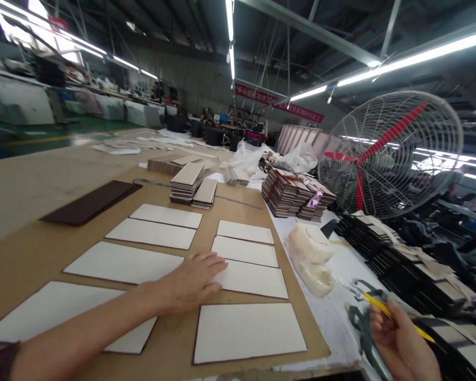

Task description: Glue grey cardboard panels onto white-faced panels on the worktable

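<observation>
My left hand point(196, 280) lies with its fingers stretched out, touching the left end of a white rectangular panel point(254, 280) in the right-hand column. Pale panels with dark edges are laid out in two columns on a brown board point(313, 338); a larger panel point(249, 333) lies nearest me. Off the board's right edge, my right hand point(404, 338) is closed around a thin brush with a yellow handle point(376, 304). Its pale tip is blurred and points toward a whitish, crusted tub point(311, 256).
Small stacks of panels point(188, 182) stand at the board's far side, left of a larger bundled pile point(295, 193). A dark brown strip point(89, 202) lies at left. A big caged fan point(388, 153) rises on the right, above stacked black pieces point(396, 264).
</observation>
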A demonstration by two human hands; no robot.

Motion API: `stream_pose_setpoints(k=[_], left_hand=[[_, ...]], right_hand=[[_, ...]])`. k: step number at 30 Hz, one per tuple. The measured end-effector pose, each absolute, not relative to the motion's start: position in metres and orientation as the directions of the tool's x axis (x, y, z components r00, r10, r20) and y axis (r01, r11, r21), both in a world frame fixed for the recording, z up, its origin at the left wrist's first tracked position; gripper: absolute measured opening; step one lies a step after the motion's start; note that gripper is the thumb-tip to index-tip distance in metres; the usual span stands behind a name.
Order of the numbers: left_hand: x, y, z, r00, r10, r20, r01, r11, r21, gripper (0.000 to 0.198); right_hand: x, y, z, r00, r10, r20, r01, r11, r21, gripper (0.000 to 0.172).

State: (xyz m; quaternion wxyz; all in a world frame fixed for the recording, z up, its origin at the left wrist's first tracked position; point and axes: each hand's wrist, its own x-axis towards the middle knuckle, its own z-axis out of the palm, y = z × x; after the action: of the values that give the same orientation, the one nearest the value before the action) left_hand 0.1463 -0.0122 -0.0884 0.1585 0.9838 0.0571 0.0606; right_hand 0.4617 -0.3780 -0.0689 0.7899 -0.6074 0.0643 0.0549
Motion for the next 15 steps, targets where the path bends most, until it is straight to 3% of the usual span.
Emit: stream_pose_setpoints(k=[3, 8, 15], left_hand=[[0.164, 0.017, -0.098, 0.954, 0.232, 0.192, 0.174, -0.945, 0.277, 0.043], [0.190, 0.050, -0.117, 0.912, 0.338, 0.233, 0.274, -0.924, 0.268, 0.046], [0.194, 0.057, -0.133, 0.909, 0.354, 0.222, 0.295, -0.920, 0.258, 0.053]], right_hand=[[0.442, -0.350, -0.044, 0.954, 0.022, -0.300, -0.287, 0.364, -0.886, 0.022], [0.409, -0.251, -0.008, 0.953, 0.209, -0.218, -0.282, 0.357, -0.890, 0.025], [0.393, -0.103, -0.041, 0.863, 0.465, -0.200, -0.345, 0.251, -0.904, 0.024]])
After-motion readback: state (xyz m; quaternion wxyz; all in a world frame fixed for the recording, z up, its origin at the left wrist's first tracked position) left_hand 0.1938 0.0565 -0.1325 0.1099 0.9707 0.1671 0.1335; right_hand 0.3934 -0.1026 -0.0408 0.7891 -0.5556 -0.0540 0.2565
